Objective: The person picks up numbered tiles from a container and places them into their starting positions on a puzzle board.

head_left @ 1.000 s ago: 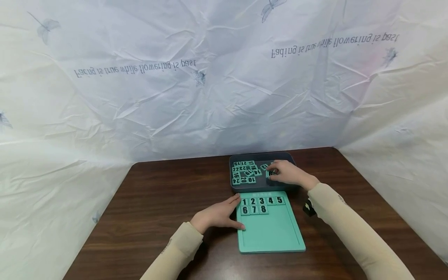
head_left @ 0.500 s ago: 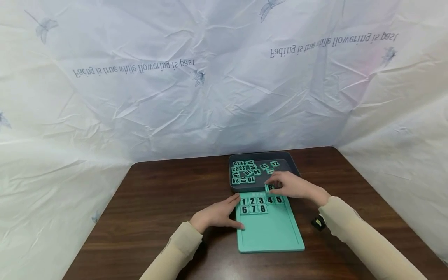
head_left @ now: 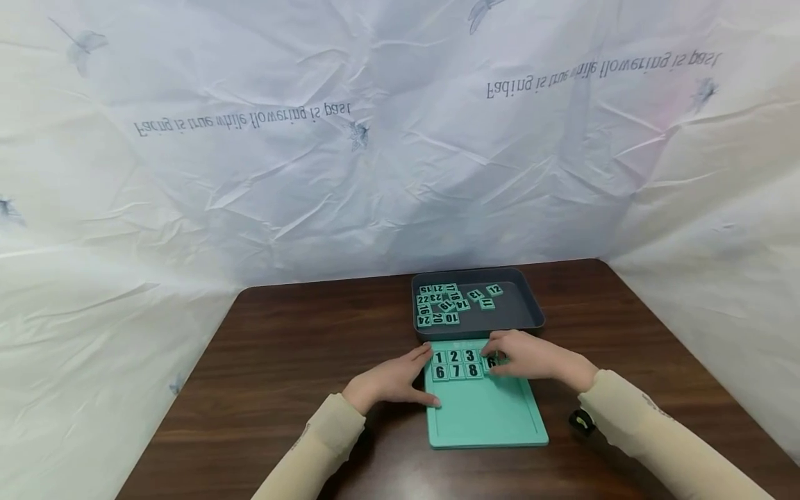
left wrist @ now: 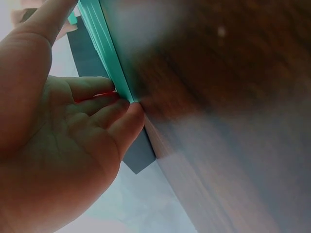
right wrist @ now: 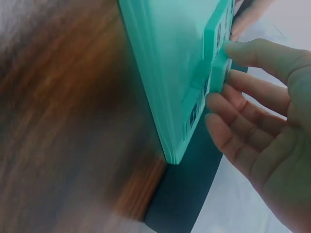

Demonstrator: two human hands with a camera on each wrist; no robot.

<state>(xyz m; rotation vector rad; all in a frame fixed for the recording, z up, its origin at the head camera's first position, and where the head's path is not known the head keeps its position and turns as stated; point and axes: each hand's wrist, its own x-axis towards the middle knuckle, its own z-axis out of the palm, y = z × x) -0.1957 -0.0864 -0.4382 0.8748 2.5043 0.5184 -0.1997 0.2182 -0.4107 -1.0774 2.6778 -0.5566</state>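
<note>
A teal board [head_left: 487, 417] lies on the table, with number tiles 1, 2, 3 in its top row and 6, 7, 8 below; the top row's right end is hidden by my right hand [head_left: 531, 357]. That hand pinches a number tile [head_left: 491, 362], reading like a 6 or 9, just right of the 8. In the right wrist view the tile [right wrist: 219, 73] sits between thumb and fingertips, slightly above the board. My left hand [head_left: 396, 380] rests at the board's left edge, fingers extended and thumb on the rim. In the left wrist view its fingertips touch the board's side [left wrist: 109, 53].
Behind the board stands a dark grey tray [head_left: 531, 312] with several loose tiles [head_left: 440, 305], mostly on its left side. Tiles 11 [head_left: 487, 303], 12 and 13 lie further right. A small black object [head_left: 582, 421] is by the right sleeve. A white sheet hangs behind the table.
My right hand has picked the tile out of the tray and carried it toward me, over the board to the spot beside the 8. The left hand stays in place.
</note>
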